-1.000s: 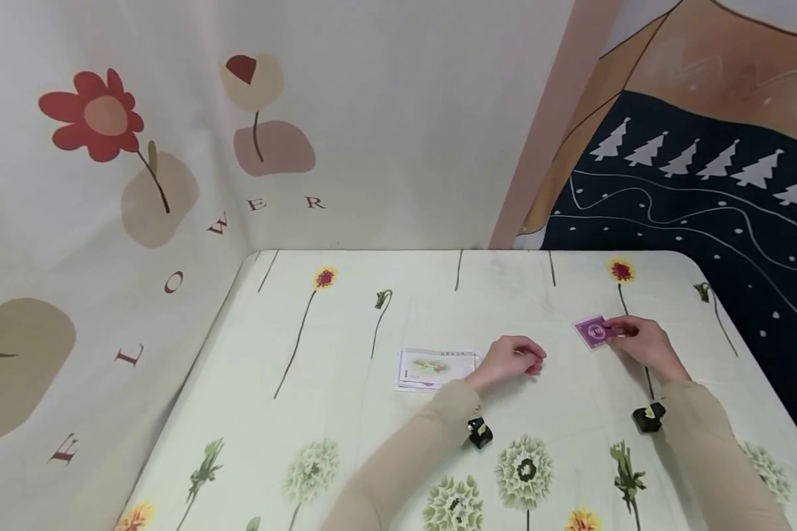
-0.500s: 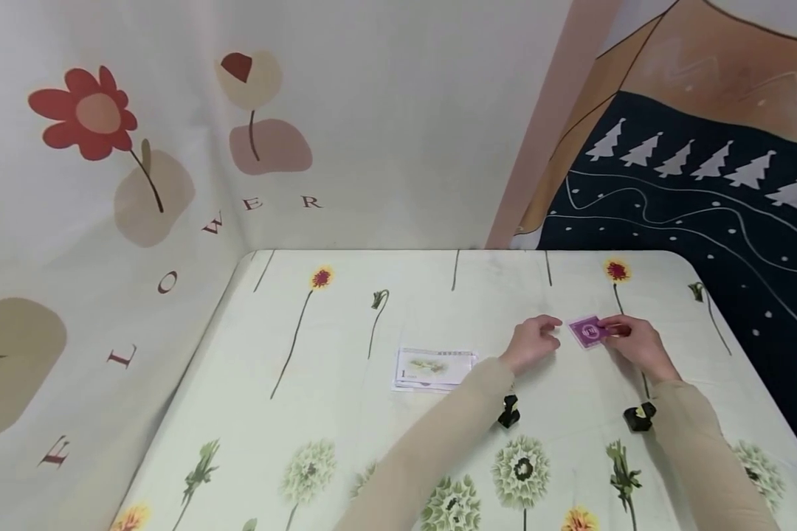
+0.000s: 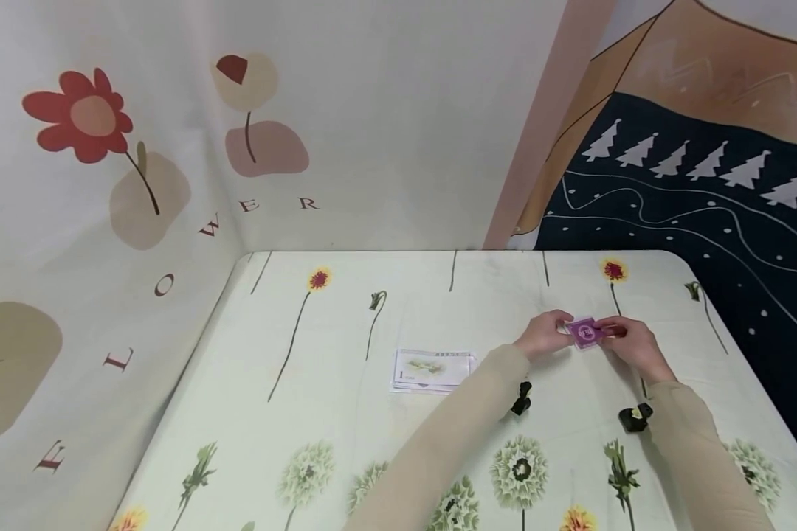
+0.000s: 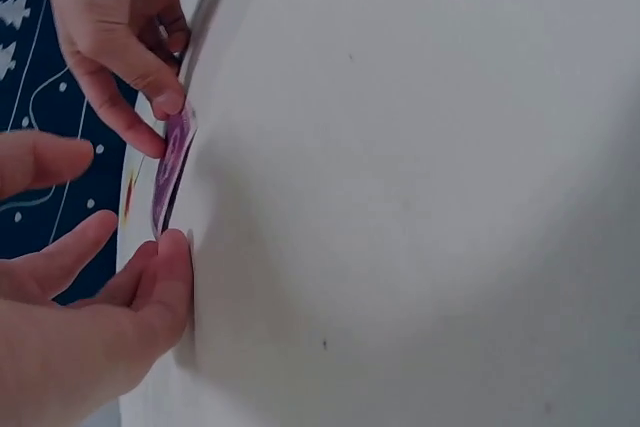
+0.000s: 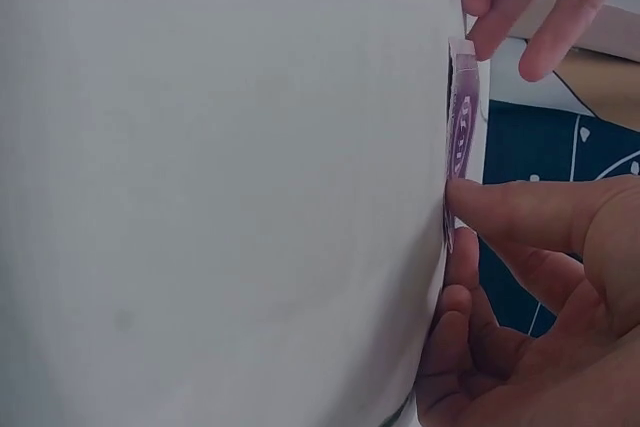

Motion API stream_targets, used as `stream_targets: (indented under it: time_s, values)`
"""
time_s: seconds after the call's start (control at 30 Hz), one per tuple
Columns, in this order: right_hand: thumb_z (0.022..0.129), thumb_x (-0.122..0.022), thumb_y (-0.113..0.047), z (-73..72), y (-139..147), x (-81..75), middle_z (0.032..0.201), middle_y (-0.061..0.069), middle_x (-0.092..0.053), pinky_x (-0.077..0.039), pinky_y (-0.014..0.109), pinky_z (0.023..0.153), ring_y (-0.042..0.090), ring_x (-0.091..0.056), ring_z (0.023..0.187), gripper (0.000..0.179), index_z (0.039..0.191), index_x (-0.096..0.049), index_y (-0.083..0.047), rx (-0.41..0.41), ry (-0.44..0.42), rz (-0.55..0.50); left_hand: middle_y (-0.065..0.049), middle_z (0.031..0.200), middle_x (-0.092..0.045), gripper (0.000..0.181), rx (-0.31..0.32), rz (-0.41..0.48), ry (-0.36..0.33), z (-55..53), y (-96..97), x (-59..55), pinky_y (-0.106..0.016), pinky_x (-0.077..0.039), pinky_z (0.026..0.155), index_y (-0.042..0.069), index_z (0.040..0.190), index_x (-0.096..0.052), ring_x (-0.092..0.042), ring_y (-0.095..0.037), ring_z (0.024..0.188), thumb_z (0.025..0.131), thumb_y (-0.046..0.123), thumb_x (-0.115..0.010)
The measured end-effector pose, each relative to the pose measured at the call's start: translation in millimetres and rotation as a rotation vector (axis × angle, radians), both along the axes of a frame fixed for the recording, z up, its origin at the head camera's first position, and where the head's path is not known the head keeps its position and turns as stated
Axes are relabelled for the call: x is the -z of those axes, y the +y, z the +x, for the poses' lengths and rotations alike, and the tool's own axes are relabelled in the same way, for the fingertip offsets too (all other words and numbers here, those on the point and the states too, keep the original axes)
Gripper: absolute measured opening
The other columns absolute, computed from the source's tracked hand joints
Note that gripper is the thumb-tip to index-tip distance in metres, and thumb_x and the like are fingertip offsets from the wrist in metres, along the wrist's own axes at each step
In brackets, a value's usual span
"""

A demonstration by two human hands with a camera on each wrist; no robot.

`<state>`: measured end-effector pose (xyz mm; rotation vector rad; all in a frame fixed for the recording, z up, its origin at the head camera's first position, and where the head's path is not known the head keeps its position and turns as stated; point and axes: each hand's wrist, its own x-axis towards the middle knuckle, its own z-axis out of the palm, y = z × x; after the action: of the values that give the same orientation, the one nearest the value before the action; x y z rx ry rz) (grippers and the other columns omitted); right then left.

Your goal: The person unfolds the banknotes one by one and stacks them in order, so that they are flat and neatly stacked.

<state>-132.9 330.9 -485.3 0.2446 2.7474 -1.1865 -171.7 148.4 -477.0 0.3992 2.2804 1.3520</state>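
A small purple banknote (image 3: 585, 332) with a pale round emblem is held up a little over the tablecloth. My right hand (image 3: 632, 344) pinches its right edge between thumb and fingers. At the opposite edge, my left hand (image 3: 546, 335) has its thumb and a fingertip on the note, its other fingers spread away. From the left wrist, the banknote (image 4: 175, 169) appears nearly edge-on and slightly bowed between both hands. To the left on the table lies a stack of pale banknotes (image 3: 432, 369), the top one marked with a 1; the left forearm reaches past its right end.
A white tablecloth (image 3: 345, 428) printed with flowers covers the table. Pale curtains (image 3: 398, 133) hang behind and on the left, and a dark tree-patterned cloth (image 3: 677, 214) is at the right. A small black device (image 3: 635, 418) is strapped at the right wrist.
My left hand has moved right, away from the banknote stack, and its fingertips have taken the purple note's left edge. The right hand has kept its pinch and hardly moved.
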Motion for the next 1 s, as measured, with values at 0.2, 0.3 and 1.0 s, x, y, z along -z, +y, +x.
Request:
stream_targets:
  time_s: [0.2,0.3,1.0]
  values:
    - [0.092,-0.054,0.001,1.5,-2,2.4,0.119,0.033,-0.051,-0.043,0.051,0.083,0.043,-0.049,0.105,0.035,0.126,-0.054,0.010,0.002,-0.027,-0.040,-0.006,0.108,-0.062,0.044,-0.057,0.157,-0.122,1.8,0.7,6.0,-0.019,-0.047,0.073,0.007,0.126,-0.059,-0.056,-0.009,0.088,0.084,0.003,-0.070]
    - [0.091,-0.054,0.001,3.1,-5,4.1,0.117,0.031,-0.053,-0.043,0.046,0.082,0.040,-0.050,0.104,0.035,0.124,-0.054,0.010,-0.025,-0.015,-0.061,-0.005,0.100,-0.062,0.043,-0.095,0.195,-0.126,3.4,1.6,11.0,-0.019,-0.046,0.067,0.007,0.123,-0.060,-0.055,-0.007,0.080,0.081,0.000,-0.070]
    - [0.090,-0.063,0.000,6.5,-41,5.5,0.103,0.023,-0.063,-0.047,0.019,0.069,0.015,-0.057,0.085,0.031,0.118,-0.059,0.011,-0.111,0.102,-0.139,0.002,0.080,-0.061,0.023,-0.388,0.171,0.012,2.1,-24.2,24.8,-0.018,-0.046,0.069,0.009,0.092,-0.065,-0.055,-0.007,0.073,0.075,-0.004,-0.072]
